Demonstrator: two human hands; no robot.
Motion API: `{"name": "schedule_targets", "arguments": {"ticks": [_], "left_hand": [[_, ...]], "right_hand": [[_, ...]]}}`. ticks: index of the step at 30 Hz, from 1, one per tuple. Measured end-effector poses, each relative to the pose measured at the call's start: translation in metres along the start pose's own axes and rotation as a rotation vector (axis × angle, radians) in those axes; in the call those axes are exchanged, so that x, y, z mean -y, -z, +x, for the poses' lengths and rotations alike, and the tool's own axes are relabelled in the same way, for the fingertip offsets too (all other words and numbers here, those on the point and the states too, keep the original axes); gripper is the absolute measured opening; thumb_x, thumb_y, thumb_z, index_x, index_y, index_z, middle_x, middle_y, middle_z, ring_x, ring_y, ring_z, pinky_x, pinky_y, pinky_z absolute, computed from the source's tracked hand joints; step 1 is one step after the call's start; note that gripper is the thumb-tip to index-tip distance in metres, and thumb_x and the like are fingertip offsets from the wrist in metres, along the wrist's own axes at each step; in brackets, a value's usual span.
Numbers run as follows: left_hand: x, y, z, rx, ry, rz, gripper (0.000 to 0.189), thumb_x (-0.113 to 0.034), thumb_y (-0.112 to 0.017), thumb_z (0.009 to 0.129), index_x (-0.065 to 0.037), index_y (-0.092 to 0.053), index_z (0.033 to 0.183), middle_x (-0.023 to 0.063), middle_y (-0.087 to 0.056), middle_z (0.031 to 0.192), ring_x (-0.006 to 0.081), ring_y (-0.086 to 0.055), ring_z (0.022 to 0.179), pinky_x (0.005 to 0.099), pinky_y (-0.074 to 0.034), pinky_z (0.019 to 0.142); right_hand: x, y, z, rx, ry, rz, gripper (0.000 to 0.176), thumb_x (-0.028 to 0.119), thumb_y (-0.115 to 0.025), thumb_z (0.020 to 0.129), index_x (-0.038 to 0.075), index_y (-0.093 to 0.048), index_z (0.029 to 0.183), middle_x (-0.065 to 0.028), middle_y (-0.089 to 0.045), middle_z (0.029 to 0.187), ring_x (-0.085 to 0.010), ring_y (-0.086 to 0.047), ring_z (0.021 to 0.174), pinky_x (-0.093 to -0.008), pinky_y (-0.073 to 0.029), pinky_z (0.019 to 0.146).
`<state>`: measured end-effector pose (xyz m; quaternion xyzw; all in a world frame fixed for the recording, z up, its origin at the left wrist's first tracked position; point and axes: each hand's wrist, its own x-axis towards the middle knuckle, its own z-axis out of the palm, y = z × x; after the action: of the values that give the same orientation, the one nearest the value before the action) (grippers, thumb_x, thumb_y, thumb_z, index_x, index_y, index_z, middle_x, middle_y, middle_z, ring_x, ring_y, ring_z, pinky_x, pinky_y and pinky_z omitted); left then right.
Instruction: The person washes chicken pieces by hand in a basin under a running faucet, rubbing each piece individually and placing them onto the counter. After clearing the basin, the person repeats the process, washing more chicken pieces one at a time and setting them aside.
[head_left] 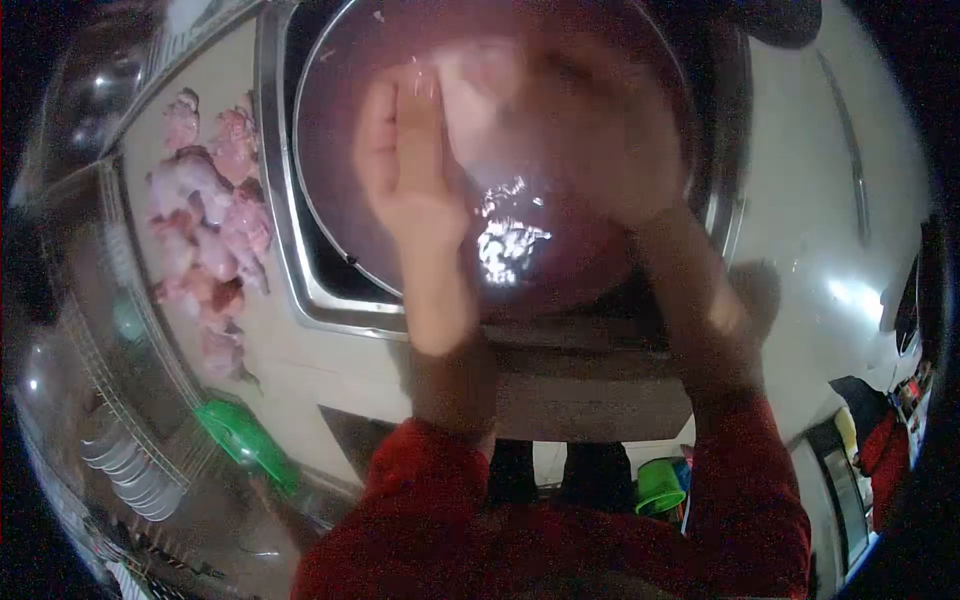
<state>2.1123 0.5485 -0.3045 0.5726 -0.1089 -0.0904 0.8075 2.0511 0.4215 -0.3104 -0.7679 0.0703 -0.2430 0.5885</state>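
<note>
A wide round basin of pinkish water sits in the steel-rimmed sink. Over it my left hand is closed, its curled fingers and thumb against a pale piece of raw chicken. My right hand is at the other side of that piece, smeared by motion, so its fingers cannot be made out. Several raw chicken pieces lie in a heap on the counter to the left of the sink. Light glints off the water below my hands.
The sink's metal rim borders the basin. A green plastic basket and a rack with stacked plates are at lower left. A green bucket stands on the floor. A long thin dark strip shows on the right counter.
</note>
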Motion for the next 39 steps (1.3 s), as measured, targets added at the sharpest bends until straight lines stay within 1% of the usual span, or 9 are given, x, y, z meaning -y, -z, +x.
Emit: {"name": "schedule_targets", "arguments": {"ticks": [6,14,15,17,20,23,25,30,39], "left_hand": [[0.001,0.008,0.002,-0.004,0.014,0.196,0.009,-0.011,-0.062,0.095,-0.003,-0.066,0.096,0.0018,-0.067,0.09,0.0059,-0.059,0.078,0.0193,-0.045,0.068],[0.006,0.01,-0.002,0.171,0.036,0.063,0.018,-0.007,-0.064,0.093,0.001,-0.068,0.109,0.007,-0.071,0.1,0.0096,-0.064,0.091,0.0225,-0.049,0.075],[0.008,0.014,-0.002,0.192,-0.138,0.306,0.019,-0.007,-0.063,0.093,0.001,-0.068,0.109,0.0077,-0.07,0.102,0.0106,-0.064,0.092,0.0231,-0.05,0.077],[0.012,0.025,-0.001,0.23,-0.49,0.789,0.019,-0.009,-0.061,0.094,0.0,-0.068,0.11,0.0092,-0.07,0.104,0.0127,-0.065,0.094,0.0245,-0.051,0.08],[0.014,0.027,0.002,0.26,-0.856,1.264,0.02,-0.01,-0.06,0.095,0.0,-0.068,0.11,0.0106,-0.069,0.106,0.0148,-0.065,0.096,0.0258,-0.051,0.084],[0.014,0.021,0.002,0.139,-0.251,0.373,0.022,-0.013,-0.058,0.096,0.001,-0.066,0.111,0.0101,-0.068,0.103,0.0146,-0.064,0.092,0.0265,-0.051,0.08],[0.009,0.015,0.001,0.047,0.156,-0.215,0.023,-0.016,-0.057,0.097,0.001,-0.064,0.111,0.0097,-0.067,0.101,0.0146,-0.063,0.09,0.027,-0.051,0.077],[0.01,0.01,0.0,-0.112,0.081,-0.067,0.025,-0.019,-0.059,0.096,0.002,-0.062,0.11,0.0079,-0.065,0.101,0.0127,-0.062,0.09,0.0246,-0.049,0.076],[0.001,-0.004,0.002,-0.153,-0.041,0.176,0.014,-0.011,-0.061,0.094,0.0,-0.063,0.102,0.0039,-0.064,0.096,0.0097,-0.059,0.087,0.0218,-0.046,0.074]], "right_hand": [[0.01,0.002,-0.002,0.011,-0.33,0.49,0.022,0.023,-0.068,0.089,0.005,-0.068,0.103,-0.01,-0.07,0.098,-0.0209,-0.068,0.086,-0.0354,-0.055,0.08],[-0.003,0.001,-0.001,0.011,0.039,-0.011,0.024,0.022,-0.061,0.095,0.005,-0.067,0.111,-0.011,-0.07,0.104,-0.0223,-0.066,0.092,-0.0347,-0.052,0.088],[-0.005,0.005,-0.002,0.011,0.039,-0.012,0.024,0.022,-0.061,0.095,0.005,-0.067,0.111,-0.011,-0.07,0.104,-0.0223,-0.066,0.092,-0.0347,-0.052,0.088],[-0.009,0.017,-0.007,0.163,0.358,-1.184,0.044,0.022,-0.056,0.086,0.009,-0.057,0.129,-0.0082,-0.065,0.119,-0.0214,-0.057,0.119,-0.0354,-0.043,0.104],[-0.01,0.016,-0.005,0.138,0.217,-0.999,0.044,0.016,-0.061,0.083,0.008,-0.058,0.126,-0.0076,-0.065,0.121,-0.0209,-0.059,0.117,-0.0351,-0.044,0.104],[-0.02,-0.003,0.007,-0.144,-0.076,0.117,0.023,0.021,-0.06,0.095,0.004,-0.066,0.11,-0.0106,-0.069,0.103,-0.0169,-0.065,0.095,-0.0321,-0.052,0.089],[-0.01,0.002,0.01,-0.061,-0.147,0.281,0.022,0.021,-0.061,0.095,0.004,-0.065,0.109,-0.0097,-0.069,0.102,-0.0154,-0.064,0.097,-0.0309,-0.052,0.089],[-0.013,-0.01,0.005,-0.079,-0.186,0.704,0.019,0.018,-0.064,0.093,0.004,-0.063,0.106,-0.0054,-0.068,0.098,-0.0148,-0.062,0.099,-0.029,-0.051,0.087],[0.002,0.006,0.007,0.022,0.046,0.091,0.019,0.022,-0.062,0.094,0.005,-0.064,0.102,-0.0078,-0.068,0.095,-0.0174,-0.064,0.088,-0.0324,-0.052,0.081]]}}
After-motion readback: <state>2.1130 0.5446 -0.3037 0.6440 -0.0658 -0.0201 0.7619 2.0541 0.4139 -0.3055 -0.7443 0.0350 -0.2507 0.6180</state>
